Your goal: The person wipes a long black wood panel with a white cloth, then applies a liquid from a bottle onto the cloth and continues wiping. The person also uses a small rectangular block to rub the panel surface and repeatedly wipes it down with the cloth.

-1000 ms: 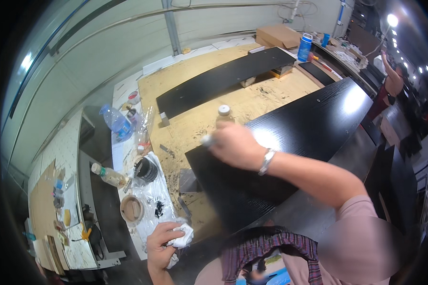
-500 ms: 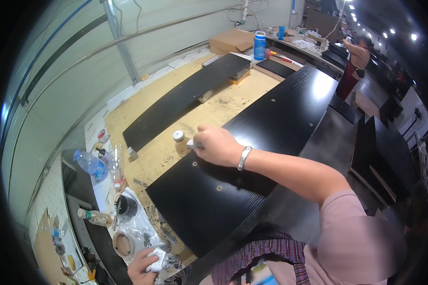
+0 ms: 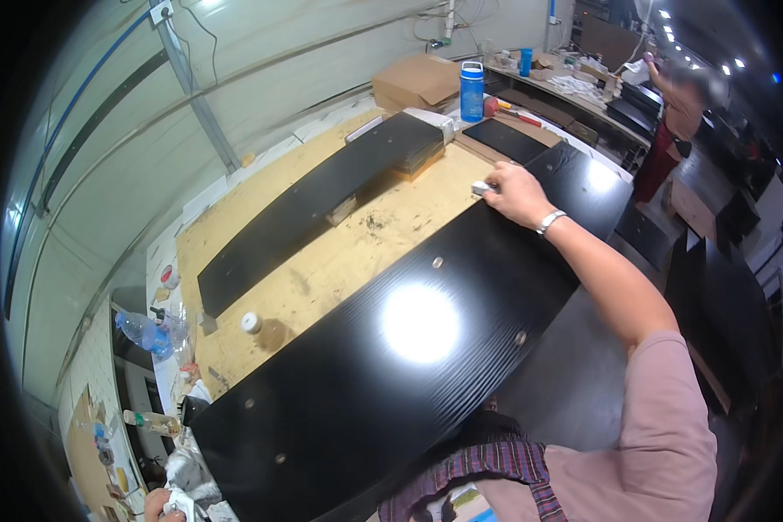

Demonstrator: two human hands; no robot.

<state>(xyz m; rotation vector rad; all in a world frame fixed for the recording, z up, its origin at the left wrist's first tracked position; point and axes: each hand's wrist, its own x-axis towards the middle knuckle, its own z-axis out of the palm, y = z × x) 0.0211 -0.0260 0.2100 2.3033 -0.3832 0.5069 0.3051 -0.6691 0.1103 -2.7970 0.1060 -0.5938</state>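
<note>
Now, right hand [image 3: 519, 197] holding whitish piece [image 3: 480, 188], at edge of black panel [image 3: 348, 357]

A cardboard box [image 3: 415, 84] sits at 12 o'clock, a blue bottle [image 3: 471, 96] at 1. A co-worker [image 3: 680, 122] stands at 2 o'clock.

No words, numbers or brands are reading clearly anywhere in this view. On the blue drink bottle [image 3: 471, 97], standing near the cardboard box [image 3: 416, 83], faint pale marks are showing on the side (far too small to be giving up any letters), while a blue label [image 3: 158, 338] is sitting on the clear plastic bottle [image 3: 136, 329] at the left, its print blurring past reading. Below the plaid cloth [image 3: 474, 465] at the lower edge, a multicoloured patch [image 3: 470, 505] is peeking out, and any lettering there is likewise being lost.
</note>
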